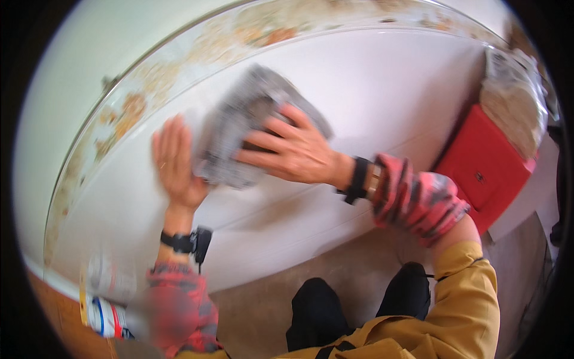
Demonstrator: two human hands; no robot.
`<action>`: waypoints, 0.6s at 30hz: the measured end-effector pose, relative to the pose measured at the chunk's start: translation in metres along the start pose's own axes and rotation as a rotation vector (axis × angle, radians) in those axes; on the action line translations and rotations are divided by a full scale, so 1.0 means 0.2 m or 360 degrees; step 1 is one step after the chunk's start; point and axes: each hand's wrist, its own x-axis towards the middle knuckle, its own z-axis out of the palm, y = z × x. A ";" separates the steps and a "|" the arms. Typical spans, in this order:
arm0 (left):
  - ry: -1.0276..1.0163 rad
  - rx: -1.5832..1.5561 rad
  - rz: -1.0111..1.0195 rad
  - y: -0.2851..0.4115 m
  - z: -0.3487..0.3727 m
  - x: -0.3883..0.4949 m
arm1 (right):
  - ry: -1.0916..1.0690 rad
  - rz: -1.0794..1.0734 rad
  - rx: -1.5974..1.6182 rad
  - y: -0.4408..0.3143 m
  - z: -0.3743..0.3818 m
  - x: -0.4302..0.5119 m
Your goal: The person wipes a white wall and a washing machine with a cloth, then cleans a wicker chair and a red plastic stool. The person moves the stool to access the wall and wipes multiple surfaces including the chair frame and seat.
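A bunched grey cloth (233,143), blurred as if in motion, lies against a glossy white tiled wall (381,80). My right hand (287,146) presses on the cloth with its fingers spread; whether the fingers grip it cannot be told. Just left of the cloth, my left hand (177,161) rests flat on the white surface, palm down with fingers extended and nothing in it. Black straps circle both wrists. A band of floral border tiles (130,112) curves above and to the left of both hands.
At the right stands a red plastic object (486,166), with a clear plastic bag (511,98) of brownish material beside its top. A white container with blue and red stripes (105,316) is at the lower left. My knees are above the brown floor (255,305).
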 end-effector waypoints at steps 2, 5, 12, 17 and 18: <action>0.0070 0.0163 0.0072 0.00 0.01 0.00 | 0.0123 0.0135 0.0014 0.13 -0.04 0.19; 0.0001 0.0161 0.0049 -0.01 0.01 0.01 | 0.0341 0.0202 0.0055 0.26 -0.12 0.32; -0.0110 0.0328 0.0079 -0.01 -0.01 0.00 | 0.0712 0.0919 -0.0664 0.83 -0.39 -0.22; -0.0183 0.0457 0.0103 0.02 0.01 0.02 | 0.0991 0.1485 -0.0706 1.31 -0.66 -0.92; -0.0183 0.0484 0.0103 0.02 0.01 0.03 | 0.0977 0.1702 -0.0638 1.34 -0.69 -1.05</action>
